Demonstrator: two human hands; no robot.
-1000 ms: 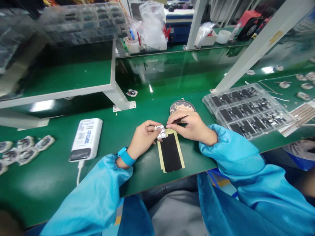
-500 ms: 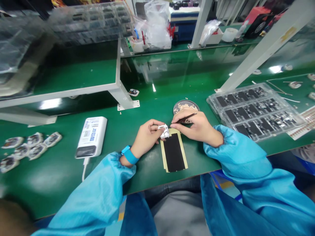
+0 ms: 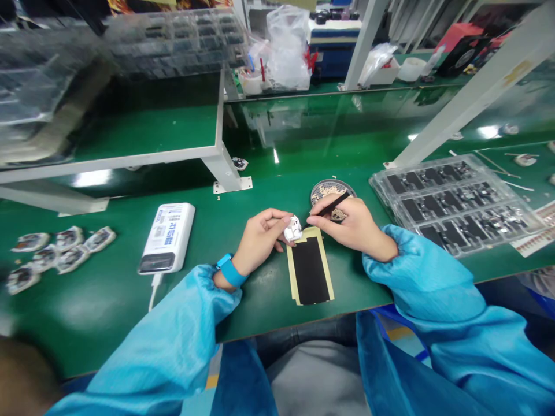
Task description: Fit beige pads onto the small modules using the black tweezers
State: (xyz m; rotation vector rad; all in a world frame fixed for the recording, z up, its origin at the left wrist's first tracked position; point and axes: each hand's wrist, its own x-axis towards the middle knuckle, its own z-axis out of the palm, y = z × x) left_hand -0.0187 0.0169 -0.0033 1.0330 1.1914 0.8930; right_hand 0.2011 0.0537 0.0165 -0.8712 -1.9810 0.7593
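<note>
The left hand [image 3: 260, 238] pinches a small white part [image 3: 293, 229] just above the black strip [image 3: 309, 270] on the green table [image 3: 108, 289], the right hand [image 3: 350, 224] grips thin tweezers [image 3: 330, 204] beside it, and both hands have barely moved since before.

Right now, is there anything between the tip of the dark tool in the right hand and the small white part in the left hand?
Nothing visible. The right hand points the dark tool at the small white part, pinched by the left hand.
</note>
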